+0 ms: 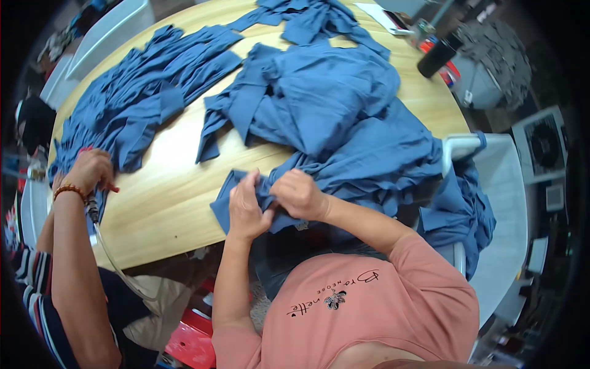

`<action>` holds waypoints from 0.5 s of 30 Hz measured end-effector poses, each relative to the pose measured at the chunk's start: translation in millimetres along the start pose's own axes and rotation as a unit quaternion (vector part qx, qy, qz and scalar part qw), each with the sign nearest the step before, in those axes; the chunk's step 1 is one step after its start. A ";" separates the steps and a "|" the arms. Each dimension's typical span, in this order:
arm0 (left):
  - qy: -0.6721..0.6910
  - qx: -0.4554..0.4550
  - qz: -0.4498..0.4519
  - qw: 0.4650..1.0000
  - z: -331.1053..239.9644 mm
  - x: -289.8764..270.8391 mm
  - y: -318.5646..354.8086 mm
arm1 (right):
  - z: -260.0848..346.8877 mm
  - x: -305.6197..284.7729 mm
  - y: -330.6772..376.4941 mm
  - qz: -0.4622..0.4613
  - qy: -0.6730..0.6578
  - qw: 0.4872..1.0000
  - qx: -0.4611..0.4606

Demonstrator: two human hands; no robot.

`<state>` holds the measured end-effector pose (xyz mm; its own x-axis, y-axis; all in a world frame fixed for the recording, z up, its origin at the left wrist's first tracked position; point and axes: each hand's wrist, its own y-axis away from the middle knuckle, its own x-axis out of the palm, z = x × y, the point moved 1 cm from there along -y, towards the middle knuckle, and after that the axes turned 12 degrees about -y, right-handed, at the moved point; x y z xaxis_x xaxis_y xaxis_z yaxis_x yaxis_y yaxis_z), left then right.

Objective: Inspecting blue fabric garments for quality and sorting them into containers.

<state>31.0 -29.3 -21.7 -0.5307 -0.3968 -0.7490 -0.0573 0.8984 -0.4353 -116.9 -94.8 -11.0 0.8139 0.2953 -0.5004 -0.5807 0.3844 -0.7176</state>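
Observation:
At the table's near edge, a blue garment (222,195) is bunched between my two hands. My left hand (247,212) has fingers pressed together, with the thumb against the cloth. Close beside it on the right, my right hand (300,195) is closed in a fist on the same fabric. The rest of this cloth runs into a heap of matching blue garments (319,92) just beyond my hands; where one piece ends and another begins I cannot tell.
A co-worker's hands (91,169) work at left by another blue pile (147,80), near a tool with a hose (117,264). At right stands a white bin (507,209) with blue garments over its rim. A black bottle (439,55) stands at the wooden table's (166,221) far right.

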 end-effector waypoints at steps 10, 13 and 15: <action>0.198 0.072 -0.122 0.970 -79.0 -124.4 -8.7 | 34.9 -120.4 4.4 0.006 0.209 0.972 0.104; 0.122 -0.037 -0.194 0.973 -65.4 -133.8 -15.1 | 31.8 -145.0 18.9 -0.072 0.243 0.952 0.169; 0.068 -0.109 -0.241 0.962 -60.2 -139.2 -18.0 | 41.6 -145.2 20.9 -0.211 0.021 0.962 0.171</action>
<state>55.1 21.1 120.4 -0.5031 -0.7622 -0.4074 -0.4931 0.6403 -0.5889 -248.0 -93.2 66.7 0.9744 0.0176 -0.2243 -0.1659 0.7297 -0.6634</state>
